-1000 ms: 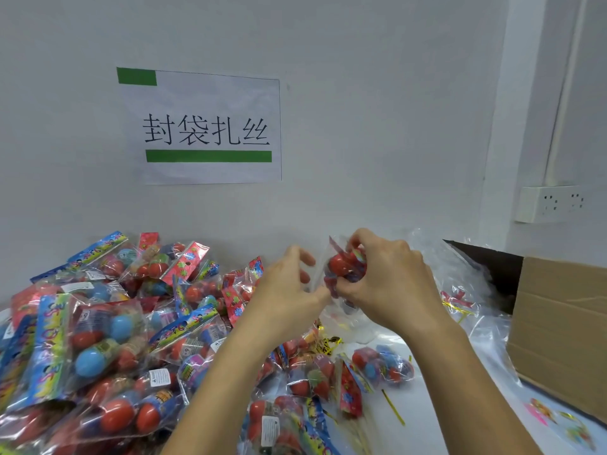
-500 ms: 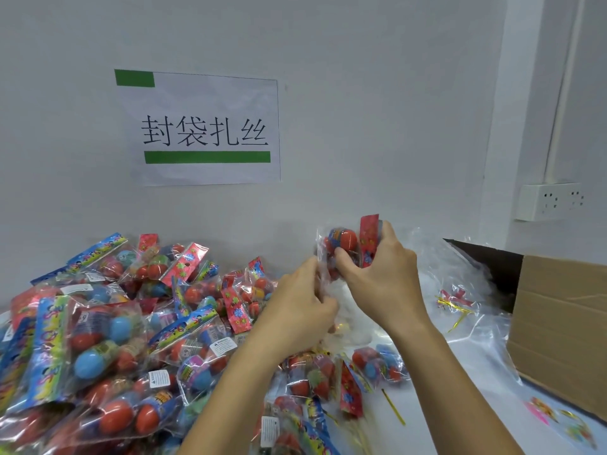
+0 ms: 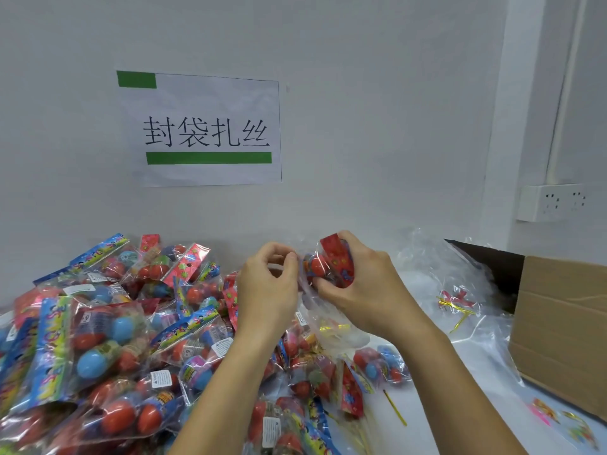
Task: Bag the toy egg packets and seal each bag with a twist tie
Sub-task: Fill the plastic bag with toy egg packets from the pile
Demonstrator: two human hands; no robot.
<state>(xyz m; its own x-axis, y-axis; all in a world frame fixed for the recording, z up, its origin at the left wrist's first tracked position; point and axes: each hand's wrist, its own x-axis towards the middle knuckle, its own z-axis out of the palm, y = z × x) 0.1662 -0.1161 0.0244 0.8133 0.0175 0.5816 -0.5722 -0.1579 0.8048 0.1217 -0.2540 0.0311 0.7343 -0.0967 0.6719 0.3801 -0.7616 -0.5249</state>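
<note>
White wall (image 3: 377, 110) backs the tabletop (image 3: 443, 418). My right hand (image 3: 363, 290) clamps one egg packet (image 3: 330, 262) inside one clear bag (image 3: 323, 318); my left hand (image 3: 267, 287), at nine o'clock, pinches the bag's edge. One heap of packets (image 3: 98, 330), too many to count, sits at eight o'clock.

Both forearms reach forward, hands raised side by side. The left hand (image 3: 267, 284) pinches thumb to fingertips; the right hand (image 3: 358, 287) curls, thumb underneath, gripping.
</note>
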